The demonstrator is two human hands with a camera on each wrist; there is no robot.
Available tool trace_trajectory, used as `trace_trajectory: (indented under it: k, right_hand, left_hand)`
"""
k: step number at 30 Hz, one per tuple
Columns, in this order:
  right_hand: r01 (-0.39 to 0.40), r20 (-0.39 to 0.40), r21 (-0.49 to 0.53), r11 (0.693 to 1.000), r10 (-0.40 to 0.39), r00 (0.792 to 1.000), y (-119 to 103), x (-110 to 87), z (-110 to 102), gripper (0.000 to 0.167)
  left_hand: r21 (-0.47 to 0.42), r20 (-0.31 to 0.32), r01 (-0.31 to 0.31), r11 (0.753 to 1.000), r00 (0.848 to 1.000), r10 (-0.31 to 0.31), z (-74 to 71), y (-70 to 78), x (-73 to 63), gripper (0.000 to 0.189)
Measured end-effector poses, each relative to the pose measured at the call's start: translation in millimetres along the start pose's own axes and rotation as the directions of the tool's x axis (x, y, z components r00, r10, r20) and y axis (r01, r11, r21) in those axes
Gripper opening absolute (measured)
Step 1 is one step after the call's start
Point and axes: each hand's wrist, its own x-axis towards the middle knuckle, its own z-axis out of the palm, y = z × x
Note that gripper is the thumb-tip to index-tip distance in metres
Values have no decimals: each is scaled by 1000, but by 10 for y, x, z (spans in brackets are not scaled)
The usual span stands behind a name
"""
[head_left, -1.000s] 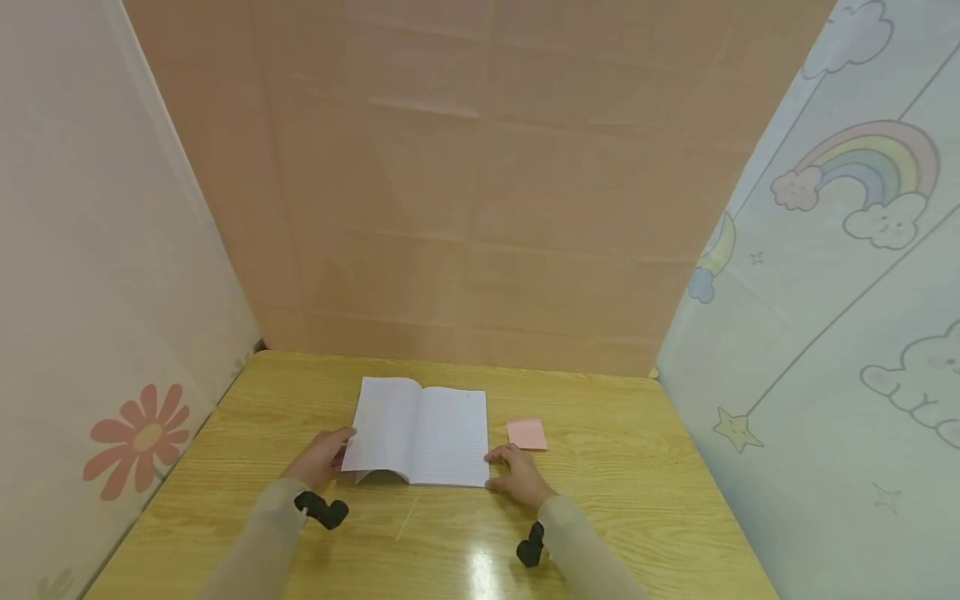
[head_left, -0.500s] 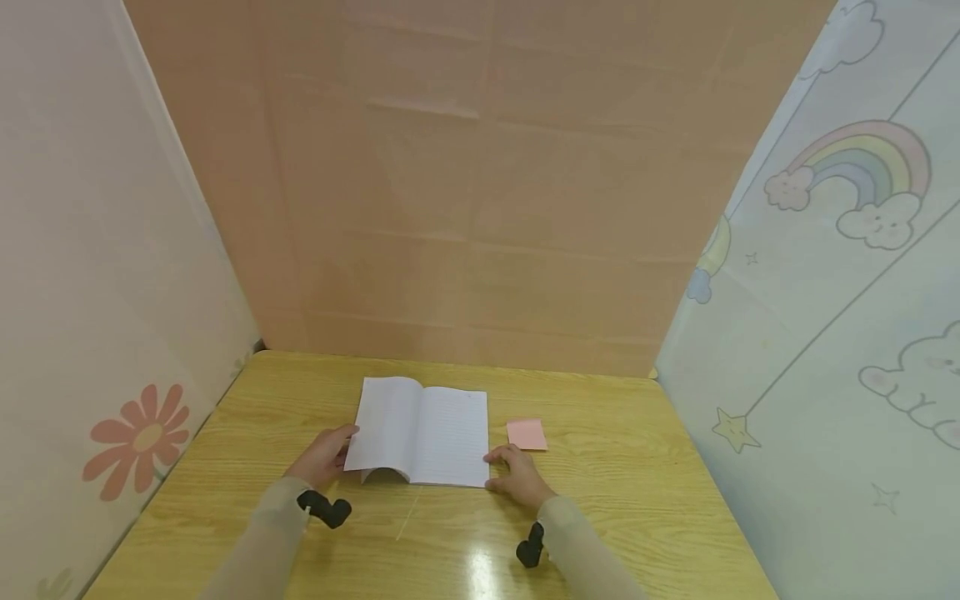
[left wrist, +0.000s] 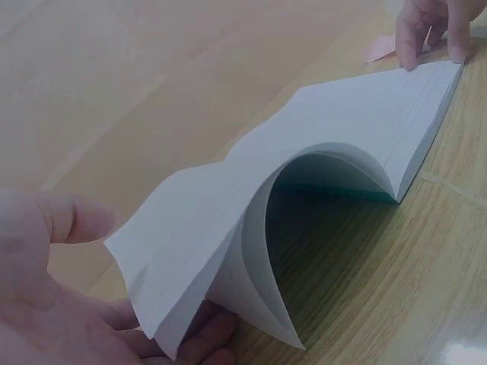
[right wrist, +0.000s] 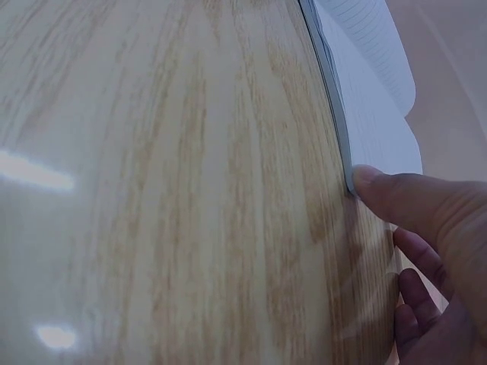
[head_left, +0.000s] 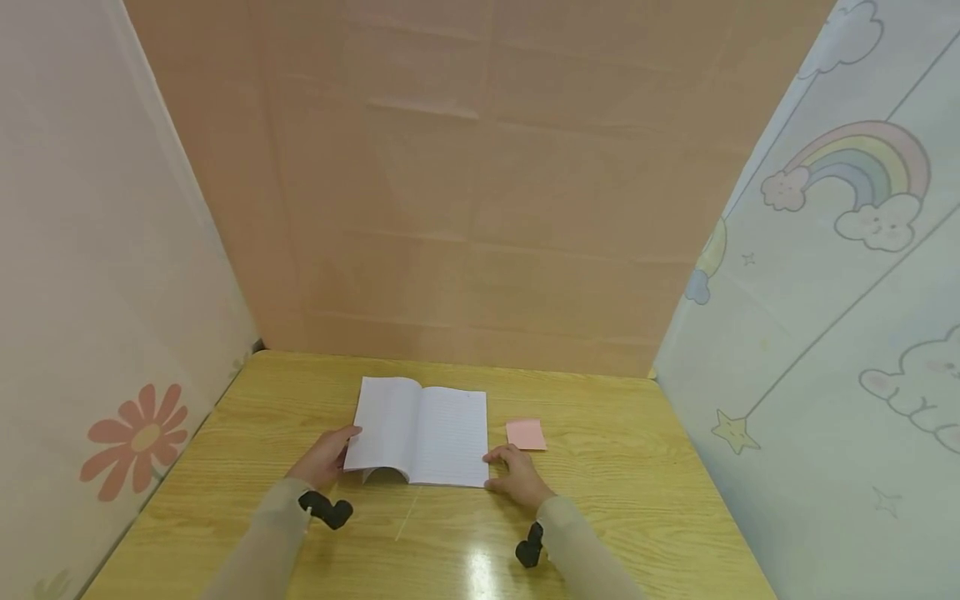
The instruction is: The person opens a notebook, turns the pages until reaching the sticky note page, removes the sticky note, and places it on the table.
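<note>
An open notebook (head_left: 452, 437) with ruled white pages lies on the table. Its left leaves (left wrist: 183, 220) are raised off the wood and bow into an arch, showing a green strip underneath. My left hand (head_left: 324, 458) holds these leaves by their outer edge, fingers beneath and thumb at the top edge. At the notebook's right edge, my right hand (head_left: 519, 477) rests its thumb (right wrist: 388, 194) on the near corner, with a fingertip touching farther up. The remaining right fingers are loosely bent beside the notebook.
A pink sticky note (head_left: 527, 434) lies just right of the notebook, beyond the right hand. A wooden table (head_left: 622, 483) carries everything. A brown backdrop (head_left: 465, 208) rises behind it, with patterned sheets at both sides.
The left hand has shifted very slightly right with the raised leaves, and their arch looks a little more bowed. The right hand stays in place.
</note>
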Motion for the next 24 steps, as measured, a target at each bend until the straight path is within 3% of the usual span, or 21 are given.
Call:
trace_trajectory:
  k: [7,15,22,24]
  right_hand:
    - [-10,2,19,1000,10,1000,-1,6,-2,37]
    - [-1,-17,-19,1000,1,1000,9,-1,14,38]
    - [81,-39,-56,995,-83,996,1,-26,13,38]
    - [69,-36,-49,996,-71,997,0,-21,10,37]
  left_hand:
    - [69,-44,-33,997,998,36,46,23,-29,58]
    - [141,-29,-86,986,995,91,34,30,-25,58]
    - [92,-94,-174,980,979,182,-20,21,-32,57]
    - [91,-99,-190,978,975,199,-39,30,-44,56]
